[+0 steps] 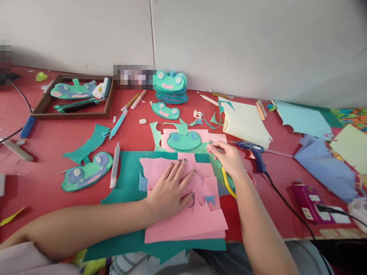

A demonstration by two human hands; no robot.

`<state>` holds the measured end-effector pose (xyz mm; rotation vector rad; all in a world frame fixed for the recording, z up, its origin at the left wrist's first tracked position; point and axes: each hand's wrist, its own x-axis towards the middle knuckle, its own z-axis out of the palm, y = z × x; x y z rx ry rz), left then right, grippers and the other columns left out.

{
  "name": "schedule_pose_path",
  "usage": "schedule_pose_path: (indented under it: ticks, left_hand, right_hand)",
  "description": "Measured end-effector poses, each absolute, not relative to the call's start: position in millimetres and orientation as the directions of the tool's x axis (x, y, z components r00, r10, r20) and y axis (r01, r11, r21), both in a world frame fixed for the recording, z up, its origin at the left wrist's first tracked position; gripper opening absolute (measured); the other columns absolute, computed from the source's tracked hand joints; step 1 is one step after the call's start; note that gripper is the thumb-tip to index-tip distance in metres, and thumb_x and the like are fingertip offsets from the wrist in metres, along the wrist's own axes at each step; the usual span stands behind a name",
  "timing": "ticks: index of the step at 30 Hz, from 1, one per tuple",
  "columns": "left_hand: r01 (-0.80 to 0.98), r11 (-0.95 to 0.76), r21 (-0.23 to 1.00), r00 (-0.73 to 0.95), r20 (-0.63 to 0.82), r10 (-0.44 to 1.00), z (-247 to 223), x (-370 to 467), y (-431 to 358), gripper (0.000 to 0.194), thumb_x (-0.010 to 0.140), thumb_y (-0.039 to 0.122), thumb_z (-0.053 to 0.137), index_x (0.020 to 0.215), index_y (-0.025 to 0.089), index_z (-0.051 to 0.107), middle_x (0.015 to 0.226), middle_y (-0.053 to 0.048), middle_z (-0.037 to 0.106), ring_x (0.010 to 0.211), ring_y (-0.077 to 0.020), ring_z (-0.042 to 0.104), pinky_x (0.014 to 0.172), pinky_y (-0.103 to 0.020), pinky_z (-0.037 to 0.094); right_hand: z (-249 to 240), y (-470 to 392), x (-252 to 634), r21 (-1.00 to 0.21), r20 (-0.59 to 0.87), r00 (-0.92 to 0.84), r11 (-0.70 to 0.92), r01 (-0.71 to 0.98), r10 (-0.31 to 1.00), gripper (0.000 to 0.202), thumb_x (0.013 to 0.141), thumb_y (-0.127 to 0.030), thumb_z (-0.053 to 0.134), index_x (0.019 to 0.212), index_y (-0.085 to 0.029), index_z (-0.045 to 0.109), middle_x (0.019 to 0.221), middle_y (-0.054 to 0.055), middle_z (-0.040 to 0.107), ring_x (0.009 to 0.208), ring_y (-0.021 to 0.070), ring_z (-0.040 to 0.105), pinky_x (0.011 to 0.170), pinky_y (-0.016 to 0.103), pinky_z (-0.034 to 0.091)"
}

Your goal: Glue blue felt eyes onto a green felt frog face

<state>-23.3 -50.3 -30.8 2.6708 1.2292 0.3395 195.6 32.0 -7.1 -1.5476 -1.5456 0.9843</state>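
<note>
My left hand (pixel 169 189) lies flat with its fingers spread on a stack of pink felt (pixel 183 228), which rests on a dark green felt sheet (pixel 129 173). Farther right, my right hand (pixel 226 154) is raised, thumb and forefinger pinched beside a light green felt piece; what they hold, if anything, is too small to tell. Just behind the pink stack, a green frog-head shape (pixel 184 141) with blue eyes sits on more pink felt. Yellow scissor handles (pixel 228 183) show partly below my right hand.
A blue glue gun (pixel 254 152) with a black cord lies right, near a purple power strip (pixel 309 202). Stacked frog heads (pixel 171 87) stand at the back. A brown tray (pixel 70 115) is back left; a finished frog head (pixel 87 172) and a pen (pixel 115 166) lie left.
</note>
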Motion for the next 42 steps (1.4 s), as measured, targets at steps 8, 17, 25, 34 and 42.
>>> schedule_pose_path:
  ticks: [8, 17, 25, 34, 42]
  left_hand:
    - [0.724, -0.640, 0.256, 0.628, 0.136, 0.766, -31.2, -23.3, -50.8, 0.059, 0.088, 0.046, 0.040, 0.138, 0.017, 0.034, 0.149, -0.018, 0.021, 0.136, -0.0353, 0.024, 0.106, -0.049, 0.029]
    - [0.727, -0.637, 0.256, 0.624, 0.141, 0.768, -32.7, -23.1, -50.9, 0.059, 0.088, 0.047, 0.038, 0.139, 0.018, 0.032, 0.149, -0.019, 0.022, 0.135, -0.0366, 0.025, 0.106, -0.048, 0.029]
    - [0.714, -0.630, 0.306, 0.636, 0.094, 0.766, -33.3, -23.6, -51.7, 0.051, 0.088, 0.042, 0.039, 0.133, 0.019, 0.042, 0.136, -0.010, 0.047, 0.129, -0.0295, 0.038, 0.108, -0.044, 0.029]
    - [0.751, -0.623, 0.220, 0.618, 0.099, 0.780, -38.4, -24.8, -56.0, 0.073, 0.086, 0.054, 0.035, 0.145, 0.018, 0.014, 0.149, -0.014, 0.025, 0.136, -0.0347, 0.023, 0.107, -0.049, 0.023]
    - [0.725, -0.635, 0.267, 0.628, 0.122, 0.769, -36.0, -23.7, -54.0, 0.058, 0.086, 0.048, 0.041, 0.136, 0.019, 0.038, 0.138, -0.011, 0.045, 0.128, -0.0311, 0.038, 0.106, -0.047, 0.026]
  right_hand:
    - [-21.6, 36.9, 164.0, -0.472, 0.263, -0.364, 0.448, 0.759, 0.894, 0.023, 0.084, -0.022, 0.052, 0.105, -0.025, 0.063, 0.114, 0.007, 0.061, 0.107, 0.0235, 0.055, 0.088, 0.041, 0.046]
    - [-3.2, 63.2, 143.6, -0.173, 0.197, -0.528, 0.559, 0.811, 0.826, 0.011, 0.082, -0.028, 0.059, 0.078, -0.019, 0.064, 0.084, 0.007, 0.067, 0.086, 0.0228, 0.059, 0.077, 0.037, 0.041]
    - [7.7, 48.7, 33.3, -0.022, 0.150, -0.836, 0.847, 0.531, 0.528, 0.022, 0.087, -0.011, 0.047, 0.103, -0.021, 0.058, 0.084, 0.003, 0.061, 0.078, 0.0168, 0.057, 0.060, 0.028, 0.039]
    - [-7.9, 35.5, -28.8, 0.111, 0.095, -0.966, 0.962, 0.249, 0.239, 0.038, 0.090, -0.003, 0.023, 0.107, -0.019, 0.054, 0.092, 0.008, 0.064, 0.076, 0.0167, 0.061, 0.050, 0.025, 0.044]
    - [1.5, 40.4, -20.0, 0.099, 0.257, -0.946, 0.969, 0.227, 0.196, 0.033, 0.090, -0.004, 0.027, 0.096, -0.022, 0.055, 0.086, 0.002, 0.065, 0.079, 0.0161, 0.061, 0.047, 0.024, 0.040]
